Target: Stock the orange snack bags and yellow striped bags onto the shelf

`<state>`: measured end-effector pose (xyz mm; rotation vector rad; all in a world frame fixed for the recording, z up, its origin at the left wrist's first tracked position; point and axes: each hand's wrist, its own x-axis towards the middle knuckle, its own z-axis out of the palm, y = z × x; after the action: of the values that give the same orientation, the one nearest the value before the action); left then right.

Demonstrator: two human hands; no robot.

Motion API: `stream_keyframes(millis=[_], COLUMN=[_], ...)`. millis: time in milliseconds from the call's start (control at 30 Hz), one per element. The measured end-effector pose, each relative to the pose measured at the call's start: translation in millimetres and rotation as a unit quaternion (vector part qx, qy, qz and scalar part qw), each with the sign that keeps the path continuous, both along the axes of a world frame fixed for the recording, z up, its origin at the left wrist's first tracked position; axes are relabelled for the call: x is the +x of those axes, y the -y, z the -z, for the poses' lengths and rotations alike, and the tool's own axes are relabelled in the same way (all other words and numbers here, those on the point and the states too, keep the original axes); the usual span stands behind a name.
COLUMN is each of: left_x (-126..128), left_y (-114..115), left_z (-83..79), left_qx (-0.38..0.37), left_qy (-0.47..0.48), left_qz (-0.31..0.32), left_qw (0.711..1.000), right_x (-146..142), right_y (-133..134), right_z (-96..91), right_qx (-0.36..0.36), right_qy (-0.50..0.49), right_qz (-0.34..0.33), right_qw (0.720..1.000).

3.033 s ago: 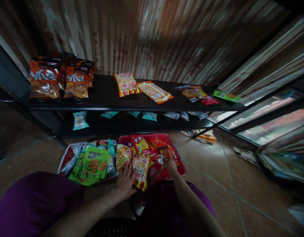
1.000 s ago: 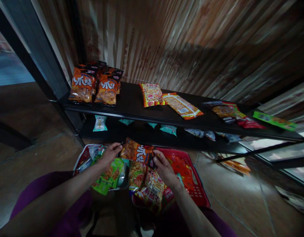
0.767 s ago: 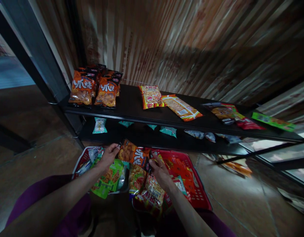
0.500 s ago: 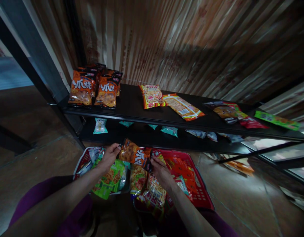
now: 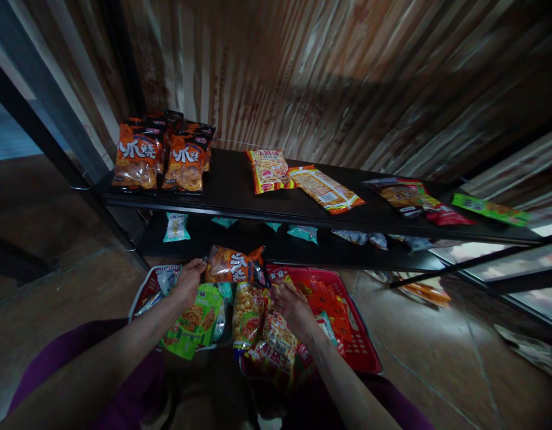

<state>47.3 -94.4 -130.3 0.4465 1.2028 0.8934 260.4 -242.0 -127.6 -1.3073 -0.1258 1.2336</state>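
My left hand (image 5: pixel 191 280) is closed on the left end of an orange and black snack bag (image 5: pixel 237 266), which lies sideways above the baskets, in front of the lower shelf. Just right of the bag, my right hand (image 5: pixel 292 306) has its fingers apart and appears free of it, over the red basket (image 5: pixel 367 346). Beneath that hand are a yellow and red snack bag (image 5: pixel 278 337) and a bag with round yellow snacks (image 5: pixel 247 316). Under my left forearm, a green snack bag (image 5: pixel 195 319) lies on the white-rimmed basket (image 5: pixel 133 301).
Matching orange bags stand in two rows (image 5: pixel 139 156) on the left of the black upper shelf (image 5: pixel 231 179). Two yellow bags (image 5: pixel 269 172) lie mid-shelf, with others to the right. Small teal bags (image 5: pixel 302 233) are on the lower shelf. A dark post (image 5: pixel 47 131) stands left.
The orange bag has turned from slanting to nearly level, its printed front now more upright. My right hand has come off its right end. The view has shifted slightly.
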Motion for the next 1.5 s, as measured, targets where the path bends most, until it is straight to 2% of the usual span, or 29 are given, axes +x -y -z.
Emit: stream_keyframes(millis=[100,167,300,433,567,733,800,867,933,967,1033,1100,1167,1267,1367,1500], left_x=[4,6,7,2,-2,-2,-2,-3,-6,-7,-9,-9,-7,0,8,14], left_y=[12,20,28,24,23,24,19,11,2,-2,-6,-5,-1,9,17,20], left_z=[1.3,1.7,-0.1,-4.9,-8.3,-6.6,-4.4,-1.6,1.0,1.8,1.7,-1.5,-6.9,-14.3,-14.0,-4.9], left_qx=[0.000,0.007,0.047,0.077,0.074,0.098,0.113,0.144,0.202,0.238,0.305,0.353,0.381,0.395,0.398,0.401], left_qy=[0.024,0.035,0.037,0.017,0.008,0.010,0.005,-0.025,-0.078,-0.106,-0.155,-0.195,-0.222,-0.227,-0.211,-0.189], left_qz=[0.025,0.070,0.173,0.228,0.286,0.276,0.249,0.232,0.243,0.263,0.321,0.373,0.410,0.456,0.476,0.478], left_qw=[0.999,0.997,0.983,0.970,0.955,0.956,0.962,0.962,0.945,0.929,0.883,0.836,0.798,0.765,0.755,0.758], right_x=[-5,-6,-3,-1,4,9,7,5,6,7,10,11,8,-8,-30,-48], right_y=[3,2,-3,-8,-9,-9,-6,-3,-2,-2,-4,-7,-10,-9,-7,-12], right_z=[-4.2,-6.5,-7.8,-5.1,1.1,11.7,17.1,22.7,26.5,26.7,22.4,12.5,1.5,-5.0,2.5,10.8], right_qx=[0.019,0.041,0.029,0.021,0.012,-0.001,-0.008,-0.019,-0.032,-0.037,-0.038,-0.025,-0.002,0.029,0.044,0.017], right_qy=[-0.051,-0.074,-0.047,-0.041,-0.037,-0.003,0.011,0.052,0.136,0.186,0.271,0.308,0.292,0.216,0.123,0.024], right_qz=[-0.063,-0.084,-0.040,0.003,0.029,0.030,0.003,-0.054,-0.095,-0.094,-0.061,-0.041,-0.079,-0.173,-0.200,-0.172], right_qw=[0.997,0.993,0.998,0.999,0.999,1.000,1.000,0.997,0.986,0.977,0.960,0.950,0.953,0.960,0.971,0.985])
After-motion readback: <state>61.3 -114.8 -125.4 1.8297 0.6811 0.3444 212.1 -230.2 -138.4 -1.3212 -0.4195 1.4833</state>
